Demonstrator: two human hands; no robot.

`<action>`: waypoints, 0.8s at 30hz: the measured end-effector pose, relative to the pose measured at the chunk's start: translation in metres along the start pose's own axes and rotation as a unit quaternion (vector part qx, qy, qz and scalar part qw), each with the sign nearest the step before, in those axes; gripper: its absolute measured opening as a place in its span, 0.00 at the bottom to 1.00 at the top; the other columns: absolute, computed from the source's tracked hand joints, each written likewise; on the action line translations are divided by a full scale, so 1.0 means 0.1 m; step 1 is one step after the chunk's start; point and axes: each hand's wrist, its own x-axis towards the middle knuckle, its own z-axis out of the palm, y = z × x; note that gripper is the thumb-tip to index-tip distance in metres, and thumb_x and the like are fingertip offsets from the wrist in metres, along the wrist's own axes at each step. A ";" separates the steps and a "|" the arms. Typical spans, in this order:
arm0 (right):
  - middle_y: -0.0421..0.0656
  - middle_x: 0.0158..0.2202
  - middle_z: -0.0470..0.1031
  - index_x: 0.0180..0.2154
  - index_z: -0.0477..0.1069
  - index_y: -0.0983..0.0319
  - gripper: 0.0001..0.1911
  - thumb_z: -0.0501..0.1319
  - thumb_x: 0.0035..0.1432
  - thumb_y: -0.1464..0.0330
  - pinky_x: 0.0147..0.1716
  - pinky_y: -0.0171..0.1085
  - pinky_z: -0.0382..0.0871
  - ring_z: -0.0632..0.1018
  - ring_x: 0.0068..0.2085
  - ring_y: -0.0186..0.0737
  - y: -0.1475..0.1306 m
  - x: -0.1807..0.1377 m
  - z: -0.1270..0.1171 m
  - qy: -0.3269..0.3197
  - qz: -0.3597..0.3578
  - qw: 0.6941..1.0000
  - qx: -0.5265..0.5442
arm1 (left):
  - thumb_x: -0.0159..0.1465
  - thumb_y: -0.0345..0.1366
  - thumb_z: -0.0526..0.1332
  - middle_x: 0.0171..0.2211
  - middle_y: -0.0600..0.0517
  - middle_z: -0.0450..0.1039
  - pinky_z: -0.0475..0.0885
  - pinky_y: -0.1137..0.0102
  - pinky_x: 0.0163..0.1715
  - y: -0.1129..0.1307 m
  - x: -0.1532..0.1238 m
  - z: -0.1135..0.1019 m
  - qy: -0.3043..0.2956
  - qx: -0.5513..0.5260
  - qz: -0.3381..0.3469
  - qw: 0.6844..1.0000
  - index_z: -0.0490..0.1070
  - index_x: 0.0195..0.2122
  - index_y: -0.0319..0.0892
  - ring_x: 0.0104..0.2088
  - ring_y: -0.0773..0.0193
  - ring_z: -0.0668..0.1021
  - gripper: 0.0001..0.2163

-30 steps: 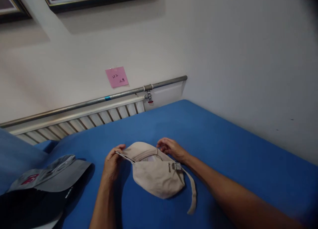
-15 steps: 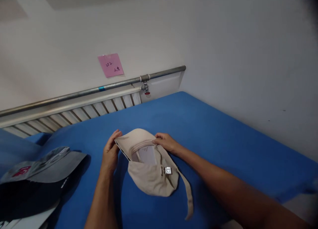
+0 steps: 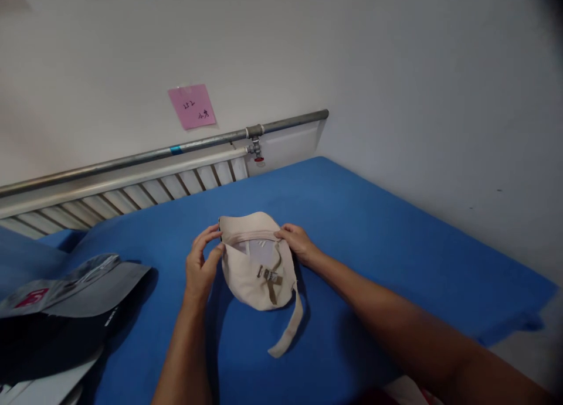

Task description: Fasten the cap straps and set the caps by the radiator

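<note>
Two hands on a beige cap, blue surface

Nearest the camera: both forearms reach in from the bottom edge, converging on one beige cap (image 3: 257, 258) that lies on the blue surface (image 3: 373, 247).

Strap: a loose beige strap (image 3: 288, 329) trails from the cap's back toward the camera, its free end flat on the blue. A metal buckle (image 3: 267, 274) sits on the crown's near side, between the two wrists.

Left hand (image 3: 200, 267): at the cap's left edge. Thumb and forefinger close in a pinch on the rim where brim meets crown; other fingers curl loosely beside it. Palm rests just off the fabric.

Right hand (image 3: 297, 244): at the cap's right edge, fingers bent over the rim and pressed onto the fabric, holding that side. Whether the thumb is tucked under the edge cannot be told.

Cap position: between the two hands, each grip on an opposite side of the opening. The brim points away from the camera; the pale lining shows through the opening. The crown looks flattened against the surface.

Left, well apart: a grey cap (image 3: 83, 279) with a red mark, lying on dark material at the surface's edge.

Farther back: a slatted radiator (image 3: 132, 194) along the wall, a metal pipe (image 3: 197, 144) above it, and a pink note (image 3: 192, 106) stuck to the white wall.
</note>
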 end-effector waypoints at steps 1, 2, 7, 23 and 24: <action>0.35 0.20 0.61 0.23 0.62 0.60 0.07 0.58 0.47 0.64 0.22 0.32 0.55 0.63 0.23 0.32 0.00 0.00 0.00 0.001 0.003 1.000 0.002 | 0.56 0.33 0.63 0.51 0.47 0.73 0.59 0.57 0.59 0.01 -0.01 0.02 -0.008 -0.003 0.005 1.000 0.78 0.41 0.45 0.56 0.53 0.70 0.11; 0.35 0.20 0.62 0.23 0.62 0.60 0.08 0.58 0.46 0.64 0.22 0.32 0.55 0.64 0.23 0.32 -0.01 0.00 0.00 0.000 0.005 1.000 0.003 | 0.55 0.33 0.64 0.49 0.47 0.74 0.59 0.57 0.60 0.03 -0.01 0.05 -0.016 -0.007 0.007 1.000 0.78 0.39 0.45 0.55 0.52 0.70 0.10; 0.36 0.20 0.64 0.24 0.64 0.60 0.06 0.59 0.47 0.65 0.21 0.32 0.55 0.64 0.22 0.32 -0.04 -0.01 -0.01 -0.006 0.014 1.000 0.004 | 0.48 0.30 0.68 0.37 0.49 0.78 0.53 0.54 0.62 0.14 0.00 0.14 -0.062 0.025 0.018 0.998 0.80 0.31 0.47 0.51 0.50 0.72 0.09; 0.36 0.21 0.64 0.24 0.65 0.61 0.07 0.59 0.47 0.65 0.23 0.33 0.55 0.64 0.24 0.33 -0.04 -0.01 0.00 -0.005 0.001 1.000 -0.019 | 0.50 0.35 0.67 0.19 0.54 0.71 0.58 0.55 0.56 0.33 -0.02 0.08 -0.168 0.121 0.054 0.977 0.78 0.27 0.48 0.26 0.58 0.71 0.03; 0.36 0.21 0.64 0.24 0.65 0.61 0.06 0.59 0.47 0.65 0.23 0.33 0.55 0.64 0.24 0.33 -0.04 -0.01 0.00 -0.004 0.000 1.000 -0.022 | 0.48 0.35 0.68 0.20 0.54 0.72 0.58 0.54 0.57 0.40 -0.02 0.09 -0.189 0.104 0.026 0.976 0.78 0.27 0.48 0.27 0.58 0.72 0.04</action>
